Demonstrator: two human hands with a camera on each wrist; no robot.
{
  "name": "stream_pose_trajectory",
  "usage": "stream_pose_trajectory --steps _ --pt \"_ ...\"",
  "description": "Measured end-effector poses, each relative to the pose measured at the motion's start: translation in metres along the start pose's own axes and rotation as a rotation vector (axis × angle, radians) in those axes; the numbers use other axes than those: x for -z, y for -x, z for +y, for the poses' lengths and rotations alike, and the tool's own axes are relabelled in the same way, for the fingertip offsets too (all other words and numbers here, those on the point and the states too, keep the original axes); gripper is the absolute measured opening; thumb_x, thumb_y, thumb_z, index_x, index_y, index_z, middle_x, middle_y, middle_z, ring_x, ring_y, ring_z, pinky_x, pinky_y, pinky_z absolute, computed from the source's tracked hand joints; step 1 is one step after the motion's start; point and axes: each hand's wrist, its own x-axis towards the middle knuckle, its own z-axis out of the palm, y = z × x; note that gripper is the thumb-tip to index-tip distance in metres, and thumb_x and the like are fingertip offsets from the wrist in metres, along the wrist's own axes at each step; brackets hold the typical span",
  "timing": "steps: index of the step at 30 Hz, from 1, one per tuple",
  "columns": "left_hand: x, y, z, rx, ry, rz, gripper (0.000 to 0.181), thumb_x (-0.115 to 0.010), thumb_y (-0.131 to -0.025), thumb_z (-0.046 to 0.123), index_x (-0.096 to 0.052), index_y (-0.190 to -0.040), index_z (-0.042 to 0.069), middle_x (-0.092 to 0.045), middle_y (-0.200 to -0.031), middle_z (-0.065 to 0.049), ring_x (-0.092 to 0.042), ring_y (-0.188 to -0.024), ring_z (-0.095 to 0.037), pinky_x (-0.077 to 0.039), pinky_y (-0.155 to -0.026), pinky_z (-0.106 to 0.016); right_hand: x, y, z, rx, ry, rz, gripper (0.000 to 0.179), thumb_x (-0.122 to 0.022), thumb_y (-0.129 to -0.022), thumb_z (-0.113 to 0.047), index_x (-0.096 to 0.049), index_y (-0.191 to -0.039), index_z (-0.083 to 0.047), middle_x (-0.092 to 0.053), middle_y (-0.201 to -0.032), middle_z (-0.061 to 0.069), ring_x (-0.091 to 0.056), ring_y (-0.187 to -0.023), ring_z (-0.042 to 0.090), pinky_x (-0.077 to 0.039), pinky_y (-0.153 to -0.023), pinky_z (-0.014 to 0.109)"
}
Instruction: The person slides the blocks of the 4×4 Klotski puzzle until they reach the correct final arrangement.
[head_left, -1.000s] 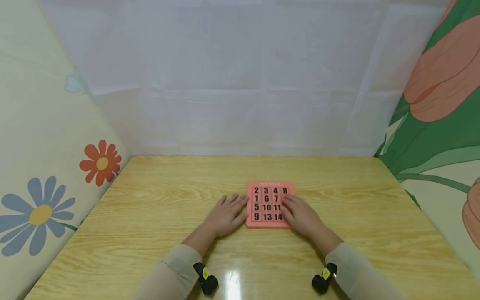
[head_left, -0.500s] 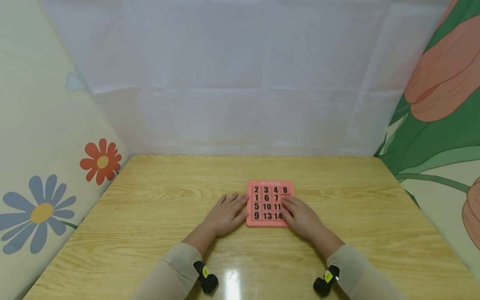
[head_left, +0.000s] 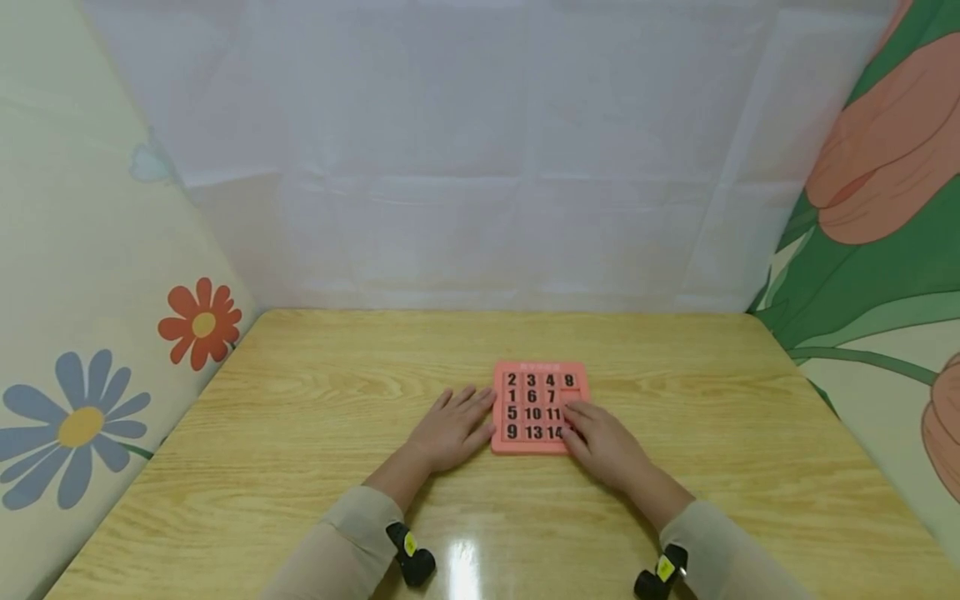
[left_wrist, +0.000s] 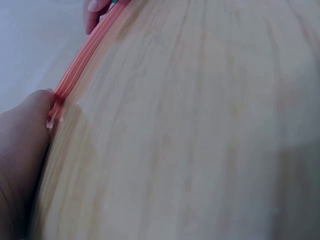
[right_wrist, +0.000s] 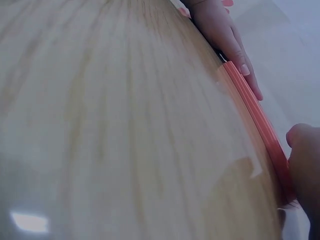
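A pink number slide puzzle (head_left: pixel 531 448) lies flat on the table in the head view, its tiles in rows with black digits. Under the 8 tile (head_left: pixel 569 381), at the end of the second row, a tile-free slot shows. My left hand (head_left: pixel 447 433) rests flat on the table with thumb and fingertips at the puzzle's left edge. Over the puzzle's lower right lies my right hand (head_left: pixel 609 443), fingertips on the right column, covering its lower tiles. In the right wrist view, the puzzle's side (right_wrist: pixel 260 122) runs between both hands.
The wooden table (head_left: pixel 360 350) extends around the puzzle. A white cloth (head_left: pixel 450 167) hangs behind its far edge, and flower-printed cloths (head_left: pixel 82 250) stand at the sides. A black wrist camera (head_left: pixel 415 562) sits at the left sleeve.
My right hand has slid slightly down toward the near side along the puzzle's right column, uncovering the slot under the 8. The left hand and the puzzle have stayed in place.
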Motion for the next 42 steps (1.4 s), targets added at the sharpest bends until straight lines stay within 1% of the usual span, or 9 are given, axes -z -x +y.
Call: stream_pose_trajectory --steps 7,19,24,27,33,42 --pt "0.0 0.0 0.0 0.003 -0.008 -0.004 0.061 -0.034 -0.104 0.048 -0.026 -0.156 0.016 -0.029 -0.162 0.0 -0.02 -0.152 -0.027 -0.011 -0.125 -0.052 -0.001 0.005 0.0 0.007 0.009 0.013 0.046 -0.053 -0.1 -0.031 -0.057 -0.137 -0.003 -0.053 -0.145 0.014 -0.047 -0.136 0.034 -0.037 -0.115 0.049" --pt "0.001 0.0 0.001 0.007 0.009 -0.006 0.061 -0.035 -0.104 0.047 -0.027 -0.156 0.015 -0.029 -0.162 -0.001 -0.02 -0.152 -0.028 -0.011 -0.125 -0.052 -0.003 0.008 0.0 0.024 0.023 0.031 0.044 -0.054 -0.099 -0.027 -0.058 -0.134 0.0 -0.054 -0.143 0.015 -0.049 -0.135 0.034 -0.038 -0.114 0.049" --pt "0.0 -0.001 0.001 0.011 0.005 -0.009 0.061 -0.034 -0.104 0.048 -0.026 -0.156 0.016 -0.028 -0.162 0.0 -0.019 -0.152 -0.027 -0.01 -0.125 -0.051 -0.002 0.009 -0.001 0.011 0.023 0.018 0.045 -0.052 -0.1 -0.03 -0.058 -0.135 -0.001 -0.054 -0.144 0.014 -0.048 -0.135 0.033 -0.037 -0.115 0.048" --pt "0.0 -0.001 0.001 0.012 0.007 -0.011 0.061 -0.034 -0.104 0.048 -0.026 -0.156 0.017 -0.027 -0.162 0.0 -0.019 -0.152 -0.026 -0.01 -0.125 -0.051 0.0 0.008 -0.001 0.001 0.019 0.027 0.047 -0.052 -0.101 -0.032 -0.057 -0.136 -0.001 -0.053 -0.145 0.014 -0.047 -0.136 0.033 -0.037 -0.115 0.049" --pt "0.0 -0.001 0.0 0.009 0.011 -0.001 0.061 -0.034 -0.104 0.048 -0.026 -0.156 0.017 -0.028 -0.162 0.0 -0.019 -0.152 -0.027 -0.01 -0.125 -0.051 0.003 -0.004 0.004 -0.013 0.013 0.061 0.047 -0.052 -0.101 -0.03 -0.056 -0.136 0.001 -0.053 -0.144 0.017 -0.047 -0.136 0.036 -0.037 -0.115 0.05" --pt "-0.002 0.0 0.0 0.002 0.006 0.011 0.061 -0.035 -0.104 0.047 -0.027 -0.156 0.016 -0.03 -0.161 0.0 -0.021 -0.152 -0.027 -0.011 -0.125 -0.052 0.005 -0.029 0.011 -0.009 0.038 0.035 0.046 -0.05 -0.101 -0.027 -0.054 -0.137 0.003 -0.05 -0.145 0.02 -0.046 -0.136 0.038 -0.036 -0.115 0.05"
